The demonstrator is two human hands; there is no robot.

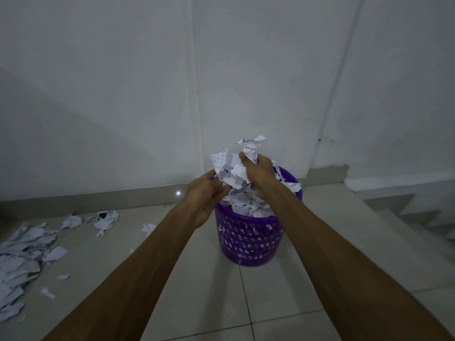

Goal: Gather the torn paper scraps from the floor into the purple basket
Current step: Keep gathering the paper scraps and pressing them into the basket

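Note:
A purple mesh basket (248,239) stands on the tiled floor near the wall, heaped with white torn paper. Above its rim I hold a bunch of paper scraps (232,169) between both hands. My left hand (205,193) grips the bunch from the left and below. My right hand (258,172) grips it from the right, with crumpled pieces sticking up above the fingers. A large pile of torn scraps (23,259) lies on the floor at the far left.
Smaller scraps (105,221) and a single piece (148,228) lie between the pile and the basket. A white wall with a grey skirting runs behind. Steps (423,217) rise at the right. Tiled floor lies in front of the basket.

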